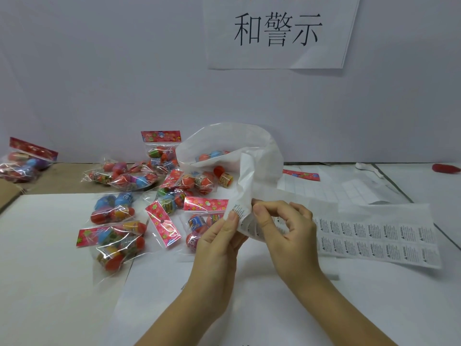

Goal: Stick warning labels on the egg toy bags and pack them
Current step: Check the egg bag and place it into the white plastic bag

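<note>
My left hand [219, 243] and my right hand [284, 231] meet at table centre over a curled end of a warning label sheet [374, 236]. Thumb and fingers of each hand pinch the lifted sheet edge, where a small warning label [240, 214] shows. Several clear egg toy bags with red header cards lie to the left, such as one bag [117, 243] and another bag [199, 221] just under my left hand. A translucent white packing bag [232, 143] stands open behind my hands with egg toys inside.
More egg toy bags [25, 161] lean on the back wall at far left. Used backing sheets [349, 188] lie at the right rear, near a red object [446, 168]. A paper sign [277, 31] hangs on the wall. A cardboard edge [10, 193] shows at left.
</note>
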The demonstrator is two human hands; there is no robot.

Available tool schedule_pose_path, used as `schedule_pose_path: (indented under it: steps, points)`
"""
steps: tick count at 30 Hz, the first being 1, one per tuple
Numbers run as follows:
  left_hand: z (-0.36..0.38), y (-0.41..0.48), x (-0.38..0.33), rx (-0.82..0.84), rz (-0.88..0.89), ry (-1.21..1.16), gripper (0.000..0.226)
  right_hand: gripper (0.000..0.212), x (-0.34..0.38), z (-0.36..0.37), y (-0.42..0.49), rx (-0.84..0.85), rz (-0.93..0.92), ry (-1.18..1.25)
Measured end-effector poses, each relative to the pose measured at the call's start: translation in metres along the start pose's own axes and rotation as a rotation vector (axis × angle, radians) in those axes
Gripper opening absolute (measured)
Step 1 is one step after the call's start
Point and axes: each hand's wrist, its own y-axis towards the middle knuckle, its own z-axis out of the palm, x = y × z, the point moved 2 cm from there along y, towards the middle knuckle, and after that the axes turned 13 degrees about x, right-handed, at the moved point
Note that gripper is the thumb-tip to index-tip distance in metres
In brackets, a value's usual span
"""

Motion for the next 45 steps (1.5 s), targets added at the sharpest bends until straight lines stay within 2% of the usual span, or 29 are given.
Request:
schedule_pose_path:
  steps: [2, 5, 10, 14, 23, 25, 27, 29, 31, 34, 36, 38, 40, 42, 43, 45]
  points:
    - [0.0, 0.0, 0.0, 0.009, -0.006, 0.009, 0.033, 0.007, 0.001, 0.0, -0.001, 0.018, 0.01, 0.032]
    - [0.0, 0.0, -0.001, 0.014, 0.005, -0.004, 0.033, 0.017, 0.001, 0.0, 0.0, 0.057, -0.033, 0.021]
    - [-0.001, 0.002, 0.0, 0.014, 0.026, -0.11, 0.031, 0.024, -0.005, 0.005, -0.005, -0.003, -0.272, -0.299]
    - [-0.001, 0.003, 0.005, 0.026, -0.006, -0.224, 0.032, 0.02, -0.011, 0.005, -0.008, -0.051, -0.366, -0.444]
    - [-0.009, 0.005, 0.009, 0.019, -0.093, -0.3, 0.037, 0.015, -0.009, 0.002, -0.004, -0.067, -0.377, -0.479]
    - [-0.013, 0.007, 0.009, -0.017, -0.114, -0.295, 0.038, 0.015, -0.008, 0.0, -0.002, -0.007, -0.459, -0.479]
    - [-0.018, 0.009, 0.008, -0.027, -0.123, -0.246, 0.037, 0.012, -0.008, -0.005, 0.001, 0.074, -0.5, -0.372]
    - [-0.022, 0.011, 0.009, -0.009, -0.14, -0.109, 0.03, 0.012, -0.008, -0.009, 0.003, 0.117, -0.436, -0.175]
    - [-0.022, 0.009, 0.013, 0.057, -0.246, 0.06, 0.032, 0.031, -0.008, -0.011, 0.002, 0.145, -0.359, -0.025]
    - [-0.018, 0.001, 0.023, 0.212, -0.509, 0.225, 0.035, 0.046, -0.006, -0.007, -0.001, 0.266, -0.437, -0.106]
    - [-0.018, -0.003, 0.018, 0.264, -0.603, 0.476, 0.035, 0.051, -0.011, -0.003, 0.0, 0.337, -0.47, -0.256]
    - [-0.022, -0.002, 0.004, 0.172, -0.539, 0.964, 0.036, 0.059, -0.018, -0.003, 0.002, 0.35, -0.401, -0.346]
    - [-0.028, 0.0, -0.016, -0.073, -0.287, 1.438, 0.035, 0.068, -0.026, -0.006, 0.007, 0.293, -0.319, -0.401]
    - [-0.035, 0.004, -0.033, -0.295, -0.128, 1.625, 0.032, 0.068, -0.031, -0.01, 0.01, 0.244, -0.271, -0.444]
    - [-0.043, 0.006, -0.039, -0.36, -0.148, 1.661, 0.031, 0.065, -0.032, -0.011, 0.01, 0.236, -0.257, -0.446]
    - [-0.06, 0.011, -0.047, -0.42, -0.297, 1.709, 0.043, 0.063, -0.034, -0.01, 0.01, 0.246, -0.229, -0.402]
